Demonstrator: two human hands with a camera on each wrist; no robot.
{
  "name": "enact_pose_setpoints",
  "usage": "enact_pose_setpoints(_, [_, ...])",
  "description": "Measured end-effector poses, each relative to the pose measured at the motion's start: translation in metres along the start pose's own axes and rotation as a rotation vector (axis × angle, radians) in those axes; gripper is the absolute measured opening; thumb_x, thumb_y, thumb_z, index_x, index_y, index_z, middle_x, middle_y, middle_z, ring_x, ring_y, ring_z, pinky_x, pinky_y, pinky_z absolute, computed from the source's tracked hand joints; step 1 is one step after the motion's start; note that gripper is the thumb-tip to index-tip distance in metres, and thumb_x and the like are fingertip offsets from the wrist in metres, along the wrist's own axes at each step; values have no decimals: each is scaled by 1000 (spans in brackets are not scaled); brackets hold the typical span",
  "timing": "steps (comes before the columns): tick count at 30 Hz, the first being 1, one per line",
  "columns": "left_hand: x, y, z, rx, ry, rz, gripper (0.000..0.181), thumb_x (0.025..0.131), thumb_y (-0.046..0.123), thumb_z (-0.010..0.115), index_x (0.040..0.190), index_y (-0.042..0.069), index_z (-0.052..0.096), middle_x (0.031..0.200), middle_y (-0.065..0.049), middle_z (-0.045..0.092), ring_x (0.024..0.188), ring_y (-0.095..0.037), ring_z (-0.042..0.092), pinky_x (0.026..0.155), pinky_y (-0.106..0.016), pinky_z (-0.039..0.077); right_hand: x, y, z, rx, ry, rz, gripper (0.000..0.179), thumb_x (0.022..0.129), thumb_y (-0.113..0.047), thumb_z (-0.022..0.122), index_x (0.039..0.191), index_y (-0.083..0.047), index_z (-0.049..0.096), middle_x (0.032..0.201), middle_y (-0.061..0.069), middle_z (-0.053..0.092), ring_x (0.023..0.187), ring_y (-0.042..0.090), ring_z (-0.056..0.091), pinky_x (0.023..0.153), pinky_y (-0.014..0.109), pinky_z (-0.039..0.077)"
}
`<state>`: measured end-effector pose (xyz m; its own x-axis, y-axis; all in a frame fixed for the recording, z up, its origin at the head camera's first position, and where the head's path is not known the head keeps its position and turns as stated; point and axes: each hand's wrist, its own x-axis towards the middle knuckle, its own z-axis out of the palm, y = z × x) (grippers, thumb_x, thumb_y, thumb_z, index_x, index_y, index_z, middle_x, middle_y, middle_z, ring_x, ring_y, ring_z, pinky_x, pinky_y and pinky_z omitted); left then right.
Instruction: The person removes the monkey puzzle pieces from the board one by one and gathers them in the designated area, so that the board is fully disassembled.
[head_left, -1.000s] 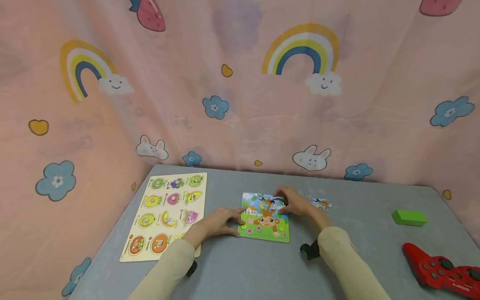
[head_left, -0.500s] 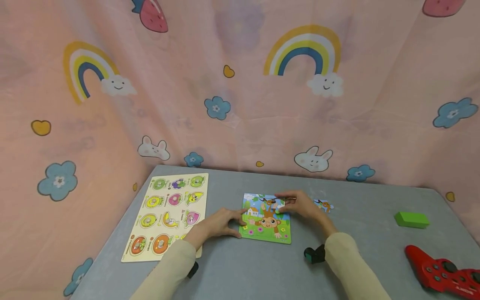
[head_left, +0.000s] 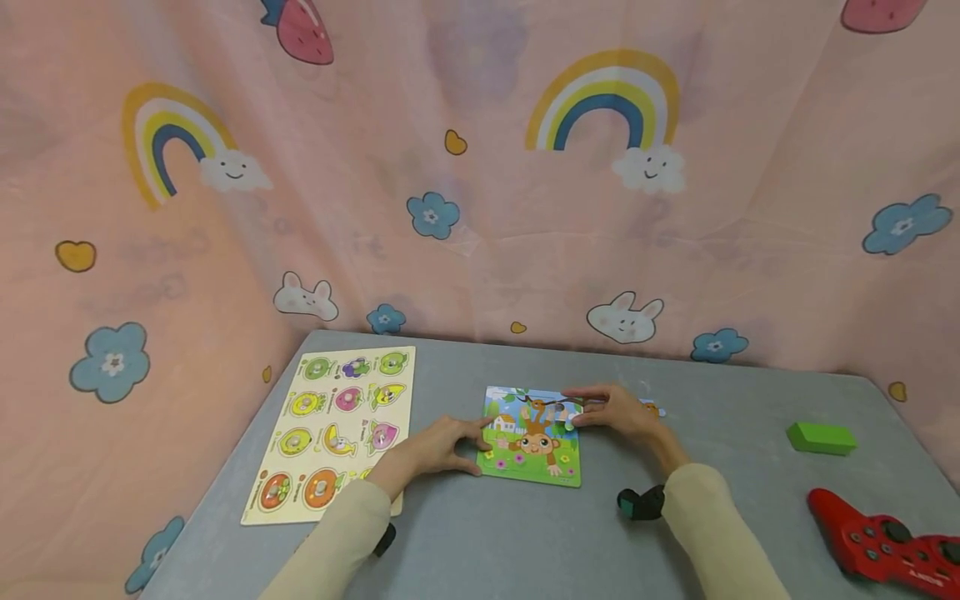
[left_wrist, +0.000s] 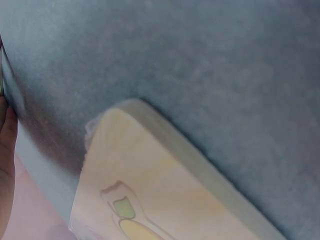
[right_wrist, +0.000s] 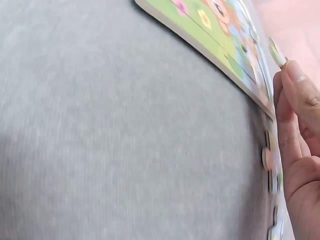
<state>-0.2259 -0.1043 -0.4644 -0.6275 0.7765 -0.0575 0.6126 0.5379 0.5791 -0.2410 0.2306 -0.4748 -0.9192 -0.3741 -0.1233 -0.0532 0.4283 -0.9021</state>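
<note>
A square monkey jigsaw puzzle point(head_left: 531, 446) lies flat at the middle of the table. My left hand point(head_left: 438, 446) rests at its left edge, thumb and forefinger spread and touching the border. Only a sliver of left-hand fingers point(left_wrist: 7, 145) shows in the left wrist view. Above the upper right of the puzzle, my right hand point(head_left: 618, 410) pinches a small jigsaw piece point(right_wrist: 276, 53) between thumb and fingers, lifted off the board. Loose jigsaw pieces point(right_wrist: 275, 172) lie on the table beyond the right hand, partly hidden by it.
A fruit peg board point(head_left: 333, 417) lies left of the puzzle, partly under the left forearm. On the right are a green block point(head_left: 821, 438) and a red game controller point(head_left: 888, 537). A pink patterned curtain point(head_left: 517, 250) hangs along the table's back edge.
My right hand has moved a little to the right, from over the puzzle toward its right edge, with the jigsaw piece in its fingers. My left hand stays in place.
</note>
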Motion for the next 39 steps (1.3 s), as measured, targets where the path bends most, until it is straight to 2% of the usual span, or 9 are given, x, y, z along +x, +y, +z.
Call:
enact_pose_setpoints(6, [0,-1,0,-1,-5,-8,34,80,23,77,112,12,70,148,-8,40,132,-22,43,103,-34,40,-5,10,-10,21,9,22,54,80,-22,78,129,-4,61,138,21,50,127,34,46,103,51,37])
enact_pose_setpoints(12, [-1,-2,0,-2,-2,-15,35,80,24,77,112,12,70,148,-7,41,132,-22,43,104,-35,39,-11,17,-24,6,-10,-5,54,83,-22,76,130,-2,59,139,23,48,133,42,37,104,54,34])
enact_pose_setpoints(19, [-2,-1,-1,-13,-2,-27,35,80,22,77,112,11,70,148,-7,41,132,-21,43,104,-34,39,-19,22,-38,21,-14,-19,54,85,-18,73,132,1,56,140,24,46,137,43,29,106,55,29])
enact_pose_setpoints(25, [0,-1,1,0,-3,-12,34,80,22,77,112,12,70,148,-7,41,132,-20,43,103,-31,40,-31,28,-53,18,-3,31,56,87,-21,71,135,0,53,146,26,38,138,44,26,106,57,28])
enact_pose_setpoints(30, [1,-3,2,7,1,-9,33,80,23,77,110,12,71,147,-7,42,131,-19,44,103,-30,40,-37,33,-65,36,-29,44,57,89,-17,69,137,3,48,148,28,34,138,45,24,106,55,29])
enact_pose_setpoints(34, [1,-4,2,-6,-1,-8,31,80,23,77,108,13,71,148,-7,41,132,-19,43,103,-30,39,-44,37,-74,21,-34,51,56,90,-18,68,138,4,48,148,29,32,138,46,23,105,51,33])
enact_pose_setpoints(36, [1,-4,2,-7,-1,-7,30,80,23,77,108,13,71,148,-7,42,132,-19,43,103,-30,39,-48,39,-79,10,-42,48,56,91,-18,66,138,4,47,148,30,30,137,45,25,104,45,38])
enact_pose_setpoints(39, [1,-4,2,-5,-5,-9,32,80,23,77,109,13,71,148,-7,42,132,-19,43,103,-30,39,-54,43,-87,22,-45,49,55,92,-17,65,138,5,46,148,30,30,133,24,38,98,27,43])
